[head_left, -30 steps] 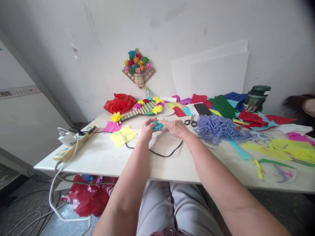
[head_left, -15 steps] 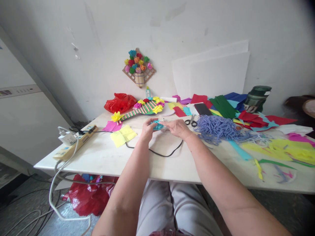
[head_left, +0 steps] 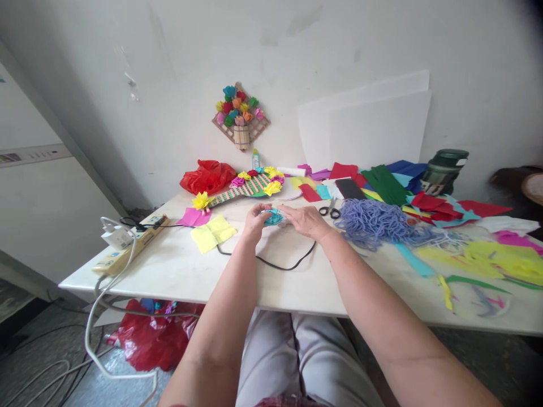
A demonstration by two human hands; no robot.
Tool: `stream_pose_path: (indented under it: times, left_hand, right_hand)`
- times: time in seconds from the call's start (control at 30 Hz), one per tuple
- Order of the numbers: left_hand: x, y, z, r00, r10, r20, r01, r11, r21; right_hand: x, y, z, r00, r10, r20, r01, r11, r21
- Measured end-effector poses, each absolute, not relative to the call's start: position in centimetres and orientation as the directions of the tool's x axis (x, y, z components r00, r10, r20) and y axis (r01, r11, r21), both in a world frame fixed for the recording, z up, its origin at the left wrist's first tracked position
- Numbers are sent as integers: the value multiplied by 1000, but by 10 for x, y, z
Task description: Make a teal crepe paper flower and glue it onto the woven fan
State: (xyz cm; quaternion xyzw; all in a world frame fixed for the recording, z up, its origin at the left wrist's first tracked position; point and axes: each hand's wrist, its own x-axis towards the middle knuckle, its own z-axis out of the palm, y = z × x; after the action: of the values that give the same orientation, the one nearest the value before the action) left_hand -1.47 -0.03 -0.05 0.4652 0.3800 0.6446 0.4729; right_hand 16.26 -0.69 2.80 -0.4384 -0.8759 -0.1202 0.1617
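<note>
Between my hands, above the table, is a small light-blue crepe paper flower (head_left: pixel 274 217). My left hand (head_left: pixel 255 222) pinches it from the left with thumb and fingers. From the right, the fingertips of my right hand (head_left: pixel 306 221) close on its petals; the thumb is partly hidden. Just beyond lies a green, striped lute-shaped piece (head_left: pixel 246 190) trimmed with yellow, pink and blue paper flowers. Left of my hands lie a yellow paper sheet (head_left: pixel 213 233) and a pink paper sheet (head_left: pixel 193 217).
A black cord (head_left: pixel 280 267) loops across the white table (head_left: pixel 297 297) below my hands. Scissors (head_left: pixel 330 211), a purple yarn heap (head_left: pixel 373 220), a phone (head_left: pixel 350 189) and coloured paper lie right. A power strip (head_left: pixel 129 246) sits left; a green flask (head_left: pixel 444 171) stands back right.
My right hand's fingers have shifted slightly at the flower's edge, and a little more of the blue petals shows. My left hand keeps its hold.
</note>
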Motion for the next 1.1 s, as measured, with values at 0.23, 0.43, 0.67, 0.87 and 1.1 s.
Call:
stream_pose_path:
  times: [0.23, 0.43, 0.67, 0.87, 1.1]
  left_hand:
    - [-14, -2, 0, -159, 955, 251, -239, -284, 928]
    - [-14, 0, -1, -199, 944, 263, -226, -306, 925]
    - [-13, -1, 0, -228, 933, 277, -214, -326, 921]
    - [-14, -2, 2, -248, 930, 271, -259, -333, 906]
    - [-17, -6, 4, -207, 953, 222, -377, -287, 880]
  right_hand:
    - [162, -8, 29, -503, 778, 376, 842, 540, 8]
    - [163, -7, 30, -533, 725, 437, 792, 609, -44]
    - [163, -5, 29, -494, 715, 495, 800, 596, -63]
    - [166, 2, 23, -454, 679, 577, 780, 616, -110]
    - [171, 8, 16, -360, 704, 612, 776, 590, -221]
